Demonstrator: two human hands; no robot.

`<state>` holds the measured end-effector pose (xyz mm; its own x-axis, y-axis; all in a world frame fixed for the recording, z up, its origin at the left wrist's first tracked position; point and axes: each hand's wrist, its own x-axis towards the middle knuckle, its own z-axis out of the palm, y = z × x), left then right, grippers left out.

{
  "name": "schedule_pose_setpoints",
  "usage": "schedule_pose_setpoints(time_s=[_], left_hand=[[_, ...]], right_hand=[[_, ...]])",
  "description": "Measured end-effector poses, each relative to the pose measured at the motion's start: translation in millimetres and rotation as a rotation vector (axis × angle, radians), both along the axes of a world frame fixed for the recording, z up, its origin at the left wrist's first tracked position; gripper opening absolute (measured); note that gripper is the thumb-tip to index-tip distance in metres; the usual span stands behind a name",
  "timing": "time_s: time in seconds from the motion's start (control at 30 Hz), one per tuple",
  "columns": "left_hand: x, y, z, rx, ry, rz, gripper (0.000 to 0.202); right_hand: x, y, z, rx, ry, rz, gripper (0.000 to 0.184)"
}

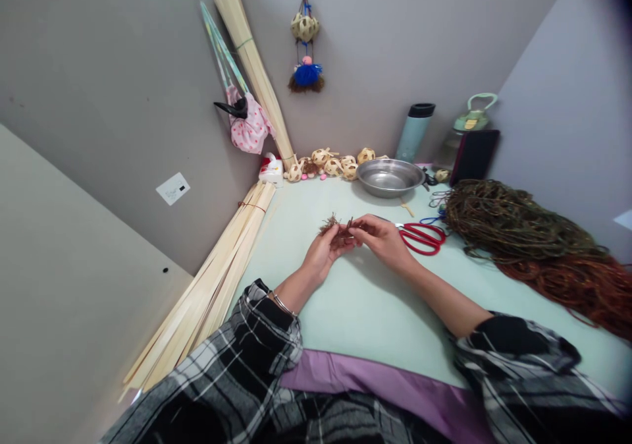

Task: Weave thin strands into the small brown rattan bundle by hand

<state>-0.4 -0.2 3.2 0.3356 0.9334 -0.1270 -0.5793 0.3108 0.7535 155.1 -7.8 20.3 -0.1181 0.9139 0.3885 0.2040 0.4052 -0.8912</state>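
Observation:
Over the middle of the pale green table, my left hand (320, 253) is closed round a small bunch of brown cord (330, 224), whose frayed ends stick up past the thumb. Close against it, my right hand (378, 236) pinches strands of the same brown cord between thumb and fingers. How the cord is knotted or joined inside the hands is hidden. Just right of the right hand lies a pair of scissors (423, 238) with red handles, its blades partly covered by that hand.
A steel bowl (390, 178) stands behind the hands, beside several woven strip balls (332, 165). Heaped cord, green (513, 223) and rust-red (567, 286), fills the right side. Bundled wooden strips (212, 273) lie left. A tumbler (415, 134) and a dark phone (474, 157) stand behind.

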Motion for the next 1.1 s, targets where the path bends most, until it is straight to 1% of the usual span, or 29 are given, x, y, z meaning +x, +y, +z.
schedule_pose_setpoints(time_s=[0.1,0.17,0.3,0.33,0.4,0.47,0.57,0.63,0.7,0.77,0.8,0.83,0.87,0.9,0.93,1.0,1.03,1.07,1.1], left_hand=[[-1,0,-0.7,0.056,0.044,0.003,0.02],[-1,0,-0.7,0.084,0.044,0.001,0.02],[0,-1,1.2,0.096,0.051,0.004,0.021],[0,-1,2.0,0.094,0.058,0.004,0.021],[-1,-2,3.5,0.083,0.068,0.001,0.019],[-2,-2,4.9,0.07,0.071,-0.011,0.017],[-7,1,5.9,0.061,0.116,0.004,0.011],[-10,5,5.9,0.074,0.193,0.093,0.007],[-13,8,5.9,0.139,0.296,0.252,0.006],[-14,9,6.2,0.251,0.387,0.41,0.007],[-14,9,6.7,0.317,0.417,0.46,0.007],[-13,7,7.3,0.387,0.432,0.477,0.007],[-12,6,7.8,0.453,0.437,0.456,0.008],[-11,3,8.3,0.509,0.431,0.4,0.011],[-9,0,8.6,0.549,0.424,0.311,0.016],[-6,-5,8.0,0.579,0.415,0.105,0.025],[-6,-7,7.1,0.582,0.419,0.024,0.028],[-5,-8,5.8,0.582,0.434,-0.029,0.028],[-5,-9,4.3,0.584,0.457,-0.051,0.026]], right_hand=[[1,2,1.4,-0.144,0.158,0.04,0.025],[2,1,3.4,-0.205,0.206,0.059,0.027],[0,-2,7.1,-0.237,0.163,0.124,0.043],[-1,-3,7.6,-0.233,0.144,0.129,0.044],[-2,-3,7.7,-0.222,0.13,0.108,0.036],[0,-2,7.5,-0.213,0.15,0.048,0.028],[5,2,7.7,-0.209,0.236,-0.054,0.029],[8,4,7.9,-0.217,0.286,-0.098,0.03],[9,5,7.8,-0.224,0.295,-0.118,0.03],[9,4,7.0,-0.225,0.262,-0.109,0.029],[7,3,6.5,-0.222,0.232,-0.093,0.027],[6,3,5.9,-0.219,0.197,-0.07,0.026],[4,2,5.4,-0.217,0.159,-0.042,0.025],[2,0,5.0,-0.213,0.121,-0.011,0.024],[0,-1,4.8,-0.207,0.088,0.018,0.023],[-3,-2,5.1,-0.199,0.063,0.06,0.02],[-3,-3,5.5,-0.197,0.072,0.066,0.02],[-4,-3,6.1,-0.198,0.091,0.065,0.02],[-3,-3,6.7,-0.204,0.115,0.057,0.022]])
